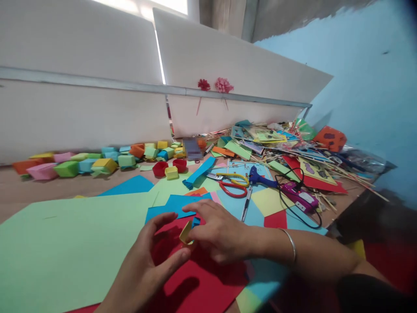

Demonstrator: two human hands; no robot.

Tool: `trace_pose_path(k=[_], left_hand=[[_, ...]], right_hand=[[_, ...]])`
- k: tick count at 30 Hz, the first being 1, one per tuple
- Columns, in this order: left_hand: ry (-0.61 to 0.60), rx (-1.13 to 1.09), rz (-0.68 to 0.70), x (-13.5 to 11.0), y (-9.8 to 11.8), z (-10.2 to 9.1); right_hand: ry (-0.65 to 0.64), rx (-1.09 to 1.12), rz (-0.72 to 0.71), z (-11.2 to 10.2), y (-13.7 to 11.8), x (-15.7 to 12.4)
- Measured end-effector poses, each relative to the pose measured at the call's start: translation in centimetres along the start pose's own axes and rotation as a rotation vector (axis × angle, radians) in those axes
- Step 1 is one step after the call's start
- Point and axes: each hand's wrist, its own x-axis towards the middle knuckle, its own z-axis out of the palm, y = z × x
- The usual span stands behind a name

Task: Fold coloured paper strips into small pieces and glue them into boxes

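My right hand (219,232) reaches in from the right over a red paper sheet (202,282), its fingers pinched on a small folded yellow paper piece (186,232). A silver bangle circles its wrist. My left hand (148,265) comes up from the bottom, thumb and forefinger curved apart around the same yellow piece, just short of touching it. Blue paper sheets (176,206) lie right behind the fingers, and a large light green sheet (65,243) spreads to the left.
Scissors with red and yellow handles (233,182), a blue glue gun (260,178) and a purple tool with a black cord (299,198) lie behind. Folded paper boxes (97,163) line the white back wall. A heap of paper and sticks (293,148) fills the right.
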Motion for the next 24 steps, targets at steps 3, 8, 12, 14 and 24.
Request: trace_pose_path(k=[3, 8, 12, 14, 24], left_hand=[[0.005, 0.235, 0.212, 0.5, -0.4, 0.2], [0.006, 0.322, 0.26, 0.3, -0.1, 0.5], [-0.058, 0.456, 0.373, 0.2, -0.5, 0.1], [-0.103, 0.548, 0.507, 0.3, -0.8, 0.0], [-0.091, 0.737, 0.72, 0.3, -1.8, -0.2]], right_hand=[[0.034, -0.002, 0.005, -1.3, -0.9, 0.0], [0.238, -0.054, 0.051, -4.9, 0.1, -1.3], [0.191, -0.377, 0.394, -8.0, 4.8, -4.0], [-0.13, -0.562, 0.787, -8.9, 7.3, -5.7], [-0.372, -0.649, 1.073, -6.9, 11.3, -7.5]])
